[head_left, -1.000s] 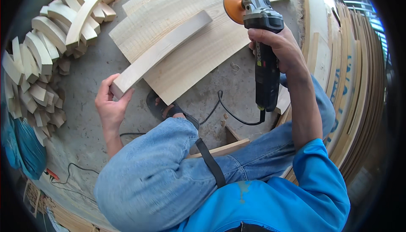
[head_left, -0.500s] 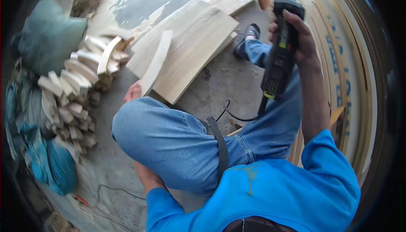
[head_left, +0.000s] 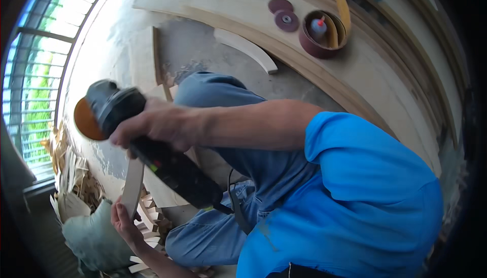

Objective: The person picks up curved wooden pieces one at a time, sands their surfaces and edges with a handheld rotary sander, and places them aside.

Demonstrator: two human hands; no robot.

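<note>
My right hand [head_left: 161, 125] is wrapped round the body of a black angle grinder [head_left: 175, 172], which is tilted with its head toward the upper left. An orange-brown disc [head_left: 89, 119] is fitted on that head. My left hand [head_left: 125, 226] grips the lower end of a pale, slightly curved wooden piece [head_left: 133, 184]. The upper end of this piece passes behind the grinder and my right hand, so I cannot tell whether they touch. From the grinder's rear a dark cord runs down toward my lap.
Another curved wooden piece [head_left: 246, 48] lies on the floor beside long boards [head_left: 213, 16]. On them sit dark red abrasive discs [head_left: 286, 20] and a rolled abrasive strip [head_left: 315, 50] around a small bottle [head_left: 318, 26]. Several cut pieces [head_left: 147, 214] and a grey-green sack [head_left: 99, 237] lie lower left.
My view has turned to the right, bringing the window, discs and abrasive roll into sight. My right arm now reaches across to the left, so the grinder is close to the wooden piece.
</note>
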